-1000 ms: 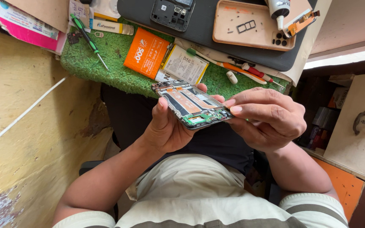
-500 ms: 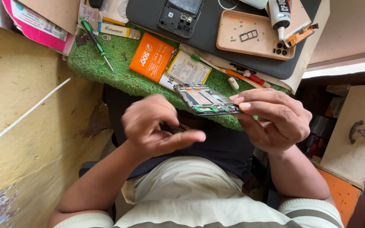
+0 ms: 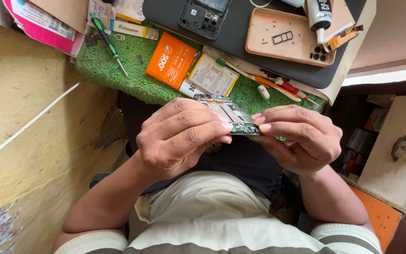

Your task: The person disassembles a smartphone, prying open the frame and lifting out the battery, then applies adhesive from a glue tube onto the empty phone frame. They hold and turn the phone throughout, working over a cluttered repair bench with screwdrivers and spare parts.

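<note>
I hold an opened phone frame (image 3: pixel 226 113) with its circuit board showing, just below the edge of a green mat. My right hand (image 3: pixel 299 136) grips its near right end with fingertips on the green board edge. My left hand (image 3: pixel 179 136) covers its left side, thumb and fingers pinching at the lower edge near the board. The part under my left fingers is hidden.
On the green mat (image 3: pixel 132 70) lie an orange packet (image 3: pixel 171 60), a flat battery (image 3: pixel 212 75), a green screwdriver (image 3: pixel 106 42) and red tools (image 3: pixel 283 87). A dark pad (image 3: pixel 240 42) bears a phone back (image 3: pixel 203 16), an orange case (image 3: pixel 287 40) and a glue tube (image 3: pixel 319 16). A yellow wall (image 3: pixel 34 141) is left.
My left hand left the phone frame, hovered half open below it, then came back onto its left side. The right hand kept holding the frame throughout.
</note>
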Demonstrator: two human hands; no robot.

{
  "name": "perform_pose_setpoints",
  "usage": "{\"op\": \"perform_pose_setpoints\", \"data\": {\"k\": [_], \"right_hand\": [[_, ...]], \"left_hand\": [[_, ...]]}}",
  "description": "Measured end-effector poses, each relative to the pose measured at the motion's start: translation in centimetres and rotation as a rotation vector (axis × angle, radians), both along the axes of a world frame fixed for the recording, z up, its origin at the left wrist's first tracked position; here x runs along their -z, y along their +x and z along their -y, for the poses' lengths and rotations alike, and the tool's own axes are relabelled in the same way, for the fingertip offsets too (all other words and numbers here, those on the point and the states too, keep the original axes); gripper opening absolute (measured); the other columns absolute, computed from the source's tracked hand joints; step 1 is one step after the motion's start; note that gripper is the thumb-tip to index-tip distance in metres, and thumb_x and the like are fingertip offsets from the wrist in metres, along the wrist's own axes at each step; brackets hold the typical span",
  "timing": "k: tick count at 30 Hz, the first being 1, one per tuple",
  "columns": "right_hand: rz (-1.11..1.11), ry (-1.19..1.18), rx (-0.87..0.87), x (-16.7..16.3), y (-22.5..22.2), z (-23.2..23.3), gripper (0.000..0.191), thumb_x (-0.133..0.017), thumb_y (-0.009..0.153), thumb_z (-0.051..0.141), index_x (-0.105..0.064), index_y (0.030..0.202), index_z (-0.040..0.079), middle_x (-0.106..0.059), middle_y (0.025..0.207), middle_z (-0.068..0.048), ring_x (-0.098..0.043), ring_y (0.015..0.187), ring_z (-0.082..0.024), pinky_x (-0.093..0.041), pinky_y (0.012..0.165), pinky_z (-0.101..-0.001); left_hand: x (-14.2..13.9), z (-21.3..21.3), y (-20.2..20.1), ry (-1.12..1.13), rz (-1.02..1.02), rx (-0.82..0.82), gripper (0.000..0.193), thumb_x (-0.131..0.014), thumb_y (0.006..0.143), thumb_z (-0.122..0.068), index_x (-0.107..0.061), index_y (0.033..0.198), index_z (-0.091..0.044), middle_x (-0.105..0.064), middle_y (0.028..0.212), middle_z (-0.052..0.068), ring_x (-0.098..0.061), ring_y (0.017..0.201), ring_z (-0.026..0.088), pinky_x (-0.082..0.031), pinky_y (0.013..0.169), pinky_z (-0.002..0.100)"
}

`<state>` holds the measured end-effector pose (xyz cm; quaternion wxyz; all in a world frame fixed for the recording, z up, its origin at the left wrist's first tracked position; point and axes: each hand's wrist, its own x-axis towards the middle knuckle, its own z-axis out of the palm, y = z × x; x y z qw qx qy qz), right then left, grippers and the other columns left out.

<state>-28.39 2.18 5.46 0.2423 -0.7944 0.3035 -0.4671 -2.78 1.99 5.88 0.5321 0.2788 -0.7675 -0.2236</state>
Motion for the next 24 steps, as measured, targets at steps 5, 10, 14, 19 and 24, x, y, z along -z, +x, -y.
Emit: {"op": "perform_pose_setpoints", "data": {"k": [5,10,14,19,24], "right_hand": [[0.042,0.112,0.014,-0.2,0.1,-0.1,0.026,-0.085,0.086,0.004,-0.067,0.102,-0.004,-0.073,0.094,-0.018,-0.077,0.091,-0.026,-0.065,0.077,-0.0326],[0.020,0.073,-0.094,-0.7,-0.5,0.5,0.025,-0.083,0.085,0.012,-0.071,0.101,-0.004,-0.073,0.094,-0.018,-0.077,0.090,-0.027,-0.065,0.077,-0.0344],[0.043,0.077,-0.174,-0.7,-0.5,0.8,0.026,-0.083,0.087,0.014,-0.071,0.102,-0.005,-0.072,0.096,-0.017,-0.077,0.090,-0.028,-0.066,0.080,-0.0370],[0.042,0.088,-0.193,-0.8,-0.3,0.9,0.028,-0.082,0.088,0.017,-0.070,0.101,-0.005,-0.071,0.094,-0.016,-0.075,0.088,-0.028,-0.064,0.078,-0.0363],[0.044,0.066,-0.198,-0.7,-0.2,1.0,0.025,-0.082,0.089,0.016,-0.071,0.100,-0.004,-0.070,0.091,-0.014,-0.074,0.086,-0.027,-0.064,0.077,-0.0357]], "left_hand": [[0.0,0.2,0.3,-0.054,0.001,0.047,0.025,-0.086,0.087,-0.001,-0.072,0.108,0.000,-0.071,0.100,0.008,-0.073,0.093,0.026,-0.062,0.084,0.039],[-0.2,0.3,0.9,-0.147,0.027,0.122,0.023,-0.084,0.090,-0.005,-0.072,0.108,0.001,-0.072,0.107,0.011,-0.074,0.100,0.027,-0.063,0.087,0.041],[-0.3,0.5,1.4,-0.155,0.064,0.174,0.022,-0.080,0.091,-0.008,-0.074,0.110,0.000,-0.072,0.109,0.012,-0.074,0.102,0.028,-0.063,0.087,0.042],[0.1,0.5,1.2,-0.124,0.026,0.181,0.021,-0.080,0.091,-0.009,-0.074,0.109,0.000,-0.072,0.108,0.012,-0.074,0.100,0.027,-0.064,0.086,0.041],[0.5,0.5,1.0,-0.078,-0.015,0.177,0.020,-0.082,0.091,-0.008,-0.073,0.107,0.000,-0.073,0.105,0.011,-0.074,0.097,0.026,-0.064,0.085,0.040]]}}
